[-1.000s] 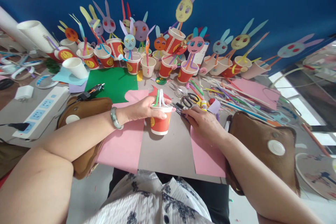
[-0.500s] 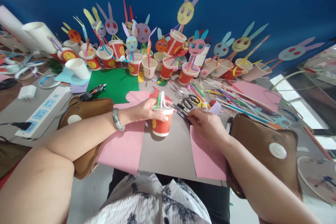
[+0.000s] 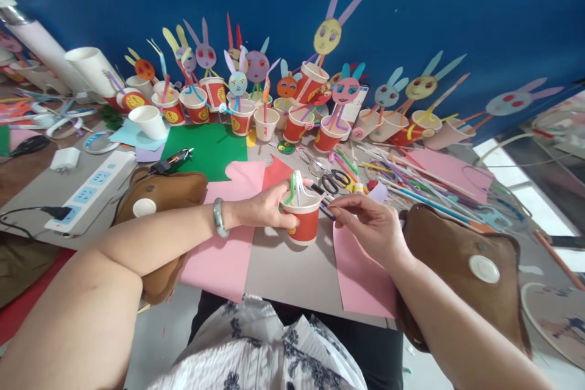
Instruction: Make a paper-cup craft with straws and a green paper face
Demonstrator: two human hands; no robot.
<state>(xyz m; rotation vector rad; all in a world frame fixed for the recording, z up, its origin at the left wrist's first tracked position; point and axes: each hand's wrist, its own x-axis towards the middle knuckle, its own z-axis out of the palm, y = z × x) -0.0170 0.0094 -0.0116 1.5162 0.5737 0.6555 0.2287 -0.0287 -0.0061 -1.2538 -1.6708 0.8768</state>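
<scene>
My left hand [image 3: 273, 206] is closed around the side of a red and white paper cup [image 3: 307, 228], which stands nearly upright over the grey table. Bent green and white pipe cleaners [image 3: 298, 186] rise from inside the cup. Just right of the cup, my right hand [image 3: 369, 222] has its thumb and fingers pinched together. Its fingertips meet by a slim dark item [image 3: 327, 211]; whether they grip it is hard to see. Black-handled scissors [image 3: 337, 180] lie behind that hand.
Paper cups with rabbit faces [image 3: 333, 134] line the blue wall. Loose pipe cleaners [image 3: 411, 180] lie at right. Brown cushion-like pouches [image 3: 457, 268] flank both arms. Pink paper [image 3: 223, 262], green paper [image 3: 208, 149] and a white power strip [image 3: 94, 186] are on the table.
My left hand has brought the cup to the right, closer to my right hand. My right hand has shifted slightly right, its fingers still pinched. The view has tilted a little.
</scene>
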